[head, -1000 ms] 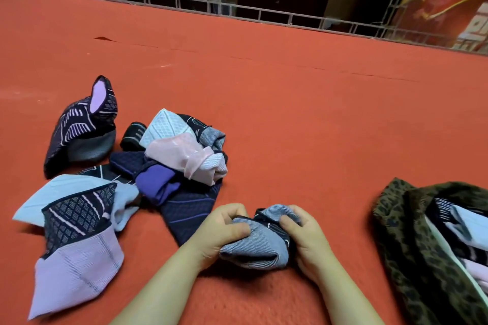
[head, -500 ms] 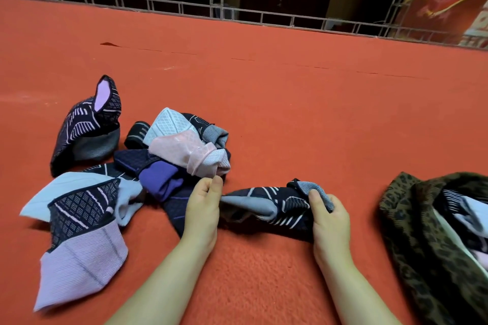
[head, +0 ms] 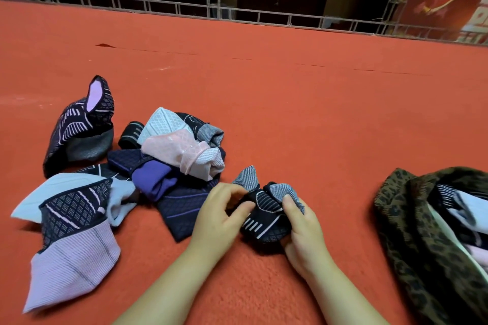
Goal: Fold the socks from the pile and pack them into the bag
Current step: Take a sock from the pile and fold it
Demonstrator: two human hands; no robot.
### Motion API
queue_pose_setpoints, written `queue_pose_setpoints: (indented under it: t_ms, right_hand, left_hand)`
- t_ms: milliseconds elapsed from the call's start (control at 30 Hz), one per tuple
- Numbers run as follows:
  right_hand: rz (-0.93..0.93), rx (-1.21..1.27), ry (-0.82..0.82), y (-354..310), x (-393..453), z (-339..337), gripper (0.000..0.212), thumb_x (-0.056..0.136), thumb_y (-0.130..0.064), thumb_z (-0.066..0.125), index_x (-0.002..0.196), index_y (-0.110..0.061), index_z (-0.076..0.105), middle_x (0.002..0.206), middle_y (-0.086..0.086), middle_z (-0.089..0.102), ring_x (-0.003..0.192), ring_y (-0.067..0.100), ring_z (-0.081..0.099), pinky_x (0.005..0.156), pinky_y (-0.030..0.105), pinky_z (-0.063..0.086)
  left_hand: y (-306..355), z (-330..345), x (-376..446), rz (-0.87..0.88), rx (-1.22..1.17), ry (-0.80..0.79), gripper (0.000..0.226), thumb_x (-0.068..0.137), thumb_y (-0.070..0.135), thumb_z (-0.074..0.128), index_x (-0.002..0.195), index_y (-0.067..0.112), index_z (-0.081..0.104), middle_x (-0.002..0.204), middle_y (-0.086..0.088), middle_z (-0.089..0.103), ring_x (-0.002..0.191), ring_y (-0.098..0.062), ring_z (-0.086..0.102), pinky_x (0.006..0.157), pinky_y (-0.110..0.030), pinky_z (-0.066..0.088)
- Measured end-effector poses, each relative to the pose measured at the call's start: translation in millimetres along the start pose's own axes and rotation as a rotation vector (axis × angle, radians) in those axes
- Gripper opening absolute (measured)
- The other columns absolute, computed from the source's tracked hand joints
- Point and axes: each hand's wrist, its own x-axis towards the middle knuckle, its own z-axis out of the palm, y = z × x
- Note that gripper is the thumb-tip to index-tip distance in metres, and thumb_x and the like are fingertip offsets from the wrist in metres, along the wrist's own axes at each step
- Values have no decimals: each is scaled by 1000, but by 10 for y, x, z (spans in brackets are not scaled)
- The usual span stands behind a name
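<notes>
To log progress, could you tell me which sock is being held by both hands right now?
The black sock with white stripes and grey cuff, gripped between left hand and right hand; the pile's other socks lie untouched.

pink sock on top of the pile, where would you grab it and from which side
Pinch the pink sock at its rolled cuff end on the right, coming from above. That end lies exposed on top of the pile, nearest the left hand.

Even overhead light, red carpet point(head: 290, 103) bright, background beyond the rail point(head: 237, 12) near black. Soft short shadows under the socks point(head: 169, 161). Wide-angle bowing at edges, slight blur at corners.
</notes>
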Motion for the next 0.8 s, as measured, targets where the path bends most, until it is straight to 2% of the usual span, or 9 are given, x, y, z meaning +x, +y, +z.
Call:
queue_pose_setpoints:
  t_ms: [100,267,333,433,500,567,667,733,800]
  right_hand:
    - [123,171,-156,-40,-36,18,69,52,-44,87,104,-2,69,105,20,69,93,28,67,83,39,56]
    - [182,265,-195,-69,-63,7,69,45,-41,91,100,-3,72,110,25,66,96,32,67,84,42,56]
    - [154,232,-138,-93,-59,9,57,52,-40,88,94,-4,74,103,22,69,90,30,69,79,38,58]
    - [79,150,41,-122,-13,-24,26,81,-26,61,91,-5,72,88,15,73,79,25,68,73,32,57]
    - [36,89,152,-140,48,-88,21,91,-18,52,89,-5,69,81,10,73,72,22,68,74,34,55]
    - [-18,41,232,-184,101,-163,23,94,-16,49,84,-6,68,76,8,71,68,20,66,73,35,52]
    - [-57,-33,272,-218,142,-230,23,95,-16,50,88,-6,69,79,9,72,70,20,67,69,31,53]
    - [-74,-122,241,-197,132,-236,22,95,-16,51,86,-9,70,80,7,73,72,18,67,69,29,54]
    - [-83,-219,167,-172,119,-231,18,90,-20,59,82,-12,73,80,7,73,74,18,67,71,31,53]
  left_hand:
    - [-15,1,12,-156,-114,-74,26,66,45,61,86,30,58,87,10,62,82,4,57,77,-8,40]
    - [-44,-6,21,-254,-181,-156,7,71,27,64,74,26,59,68,17,58,64,0,51,65,-18,42]
    - [-31,-24,30,-233,-152,-139,7,74,26,60,68,24,56,64,16,54,61,1,46,63,-17,39]
    - [-55,-38,40,-315,-282,-38,14,80,30,52,70,21,50,65,14,47,65,-3,42,65,-23,36]
    - [-95,-47,76,-419,-441,64,17,85,32,49,74,20,52,74,1,50,75,-12,45,73,-32,38]
    - [-88,-65,140,-510,-694,174,19,96,23,44,82,15,54,85,-14,60,84,-24,56,83,-40,44]
    - [4,-137,222,-615,-920,269,27,100,13,35,84,7,55,79,-15,70,76,-26,68,74,-36,56]
    - [-16,-169,215,-646,-856,251,24,98,18,44,85,7,60,82,-13,68,78,-25,64,75,-36,53]
    - [-61,-225,189,-606,-610,99,24,85,38,59,80,15,64,82,-6,66,79,-19,60,79,-36,47]
